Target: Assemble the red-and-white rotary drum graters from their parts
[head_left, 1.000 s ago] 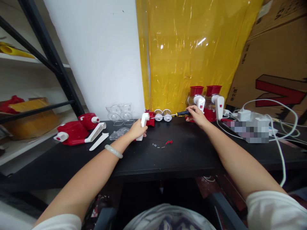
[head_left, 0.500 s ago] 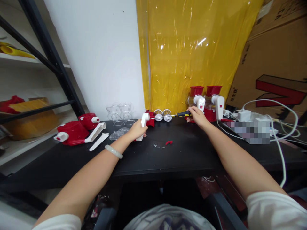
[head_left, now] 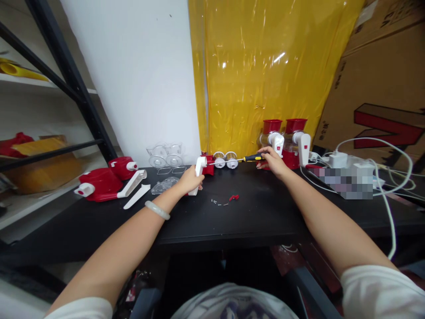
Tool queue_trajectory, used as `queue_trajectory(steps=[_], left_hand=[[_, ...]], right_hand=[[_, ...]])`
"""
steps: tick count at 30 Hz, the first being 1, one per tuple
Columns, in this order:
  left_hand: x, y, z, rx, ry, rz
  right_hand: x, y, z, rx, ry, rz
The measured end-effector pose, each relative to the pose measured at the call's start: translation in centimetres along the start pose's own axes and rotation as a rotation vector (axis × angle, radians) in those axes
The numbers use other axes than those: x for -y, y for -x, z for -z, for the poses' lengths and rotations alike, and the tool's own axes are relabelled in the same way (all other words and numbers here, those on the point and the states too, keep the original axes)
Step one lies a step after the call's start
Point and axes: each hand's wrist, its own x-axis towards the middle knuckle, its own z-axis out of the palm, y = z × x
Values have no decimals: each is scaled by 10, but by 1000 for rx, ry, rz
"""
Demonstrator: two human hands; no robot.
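Note:
My left hand (head_left: 191, 178) is closed around a white plastic crank arm (head_left: 200, 163), held upright above the black table. In my right hand (head_left: 272, 160) is the rear end of a screwdriver (head_left: 253, 157) with a black and yellow handle. Its long thin shaft points left, and the tip meets the round end of the crank arm; whether it sits in a screw there is too small to tell. A red part (head_left: 208, 165) stands just behind that end. Several small screws (head_left: 219, 204) and a small red piece (head_left: 234, 197) lie on the table in front of my hands.
Two white-rimmed drums (head_left: 231, 160) stand behind the shaft. Red and white crank machines (head_left: 303, 148) are at right, near white cables (head_left: 393, 212). Red housings (head_left: 101, 184), a white cover strip (head_left: 137, 196) and clear plastic parts (head_left: 166, 155) are at left.
My right hand's fingers have shifted on the screwdriver handle and look looser, with more of the handle showing. The left hand and crank arm stay in place.

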Motion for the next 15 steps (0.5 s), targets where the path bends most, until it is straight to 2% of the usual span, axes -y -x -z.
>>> queue_trajectory(steps=[15], left_hand=[[-2,1,1,-11,38,4]], right_hand=[[-7,-3,1,17,6,61]])
